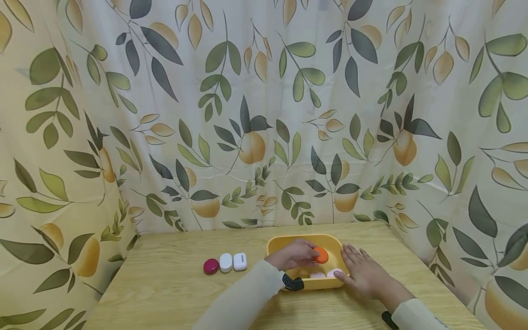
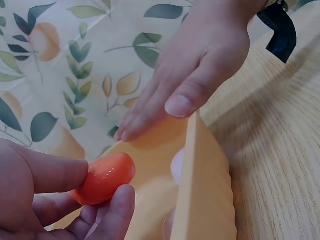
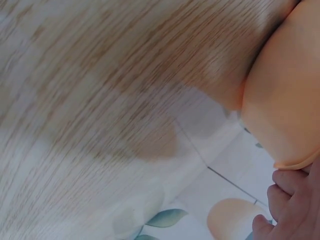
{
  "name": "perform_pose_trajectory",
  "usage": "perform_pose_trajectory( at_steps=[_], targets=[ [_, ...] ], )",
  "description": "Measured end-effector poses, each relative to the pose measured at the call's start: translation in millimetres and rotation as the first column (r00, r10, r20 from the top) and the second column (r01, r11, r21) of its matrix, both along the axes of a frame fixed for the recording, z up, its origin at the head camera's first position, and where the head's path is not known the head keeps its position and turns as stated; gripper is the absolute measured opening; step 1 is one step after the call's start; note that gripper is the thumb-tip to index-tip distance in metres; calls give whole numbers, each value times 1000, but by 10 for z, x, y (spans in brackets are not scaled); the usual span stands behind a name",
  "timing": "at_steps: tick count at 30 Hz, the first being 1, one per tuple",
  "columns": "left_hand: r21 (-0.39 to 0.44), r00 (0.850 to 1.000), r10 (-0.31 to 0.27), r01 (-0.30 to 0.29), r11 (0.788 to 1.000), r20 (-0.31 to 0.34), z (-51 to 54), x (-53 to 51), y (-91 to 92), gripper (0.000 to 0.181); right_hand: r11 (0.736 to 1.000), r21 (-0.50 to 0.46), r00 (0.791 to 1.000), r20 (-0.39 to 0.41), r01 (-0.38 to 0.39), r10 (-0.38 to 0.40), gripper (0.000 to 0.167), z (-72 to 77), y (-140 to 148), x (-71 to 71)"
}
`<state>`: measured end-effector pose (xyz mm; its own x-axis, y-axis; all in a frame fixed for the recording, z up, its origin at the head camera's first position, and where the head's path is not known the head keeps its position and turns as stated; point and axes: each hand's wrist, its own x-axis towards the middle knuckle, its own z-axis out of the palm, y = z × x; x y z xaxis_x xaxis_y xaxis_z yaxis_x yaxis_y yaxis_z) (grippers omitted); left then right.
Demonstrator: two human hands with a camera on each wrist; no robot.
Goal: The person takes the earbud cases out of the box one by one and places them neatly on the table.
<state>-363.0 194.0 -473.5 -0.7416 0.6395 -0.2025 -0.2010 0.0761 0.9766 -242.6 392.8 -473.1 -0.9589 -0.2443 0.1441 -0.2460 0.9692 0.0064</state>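
My left hand point(image 1: 294, 255) is over the yellow bin point(image 1: 319, 284) and pinches a smooth, rounded orange case point(image 1: 321, 255) between thumb and fingers. The left wrist view shows this orange case point(image 2: 106, 177) up close, held above the bin's floor. With fingers straight, my right hand point(image 1: 366, 273) rests on the right rim of the bin. Its thumb lies near the front corner. Two pale pinkish rounded things point(image 1: 335, 273) are inside the bin by the front wall, partly hidden by that wall in the left wrist view. Only part of the right hand point(image 3: 295, 200) enters the right wrist view.
Left of the bin, a dark red round case point(image 1: 211, 266), a white oval case point(image 1: 226, 262) and a white earbud case point(image 1: 240, 261) stand in a row on the wooden table point(image 1: 173, 293). A leaf-and-fruit patterned curtain point(image 1: 264, 114) hangs behind and along both sides.
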Motion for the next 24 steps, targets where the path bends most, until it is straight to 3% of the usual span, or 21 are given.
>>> perform_pose_trajectory(
  at_steps=[15,24],
  targets=[
    [63,998,-32,28,998,55,54,-44,-260,15,1000,-18,1000,4,-3,3,79,-5,-23,0],
    [61,999,-29,26,998,42,90,-84,-384,18,1000,-14,1000,-6,-5,5,80,-25,-5,-16]
  ],
)
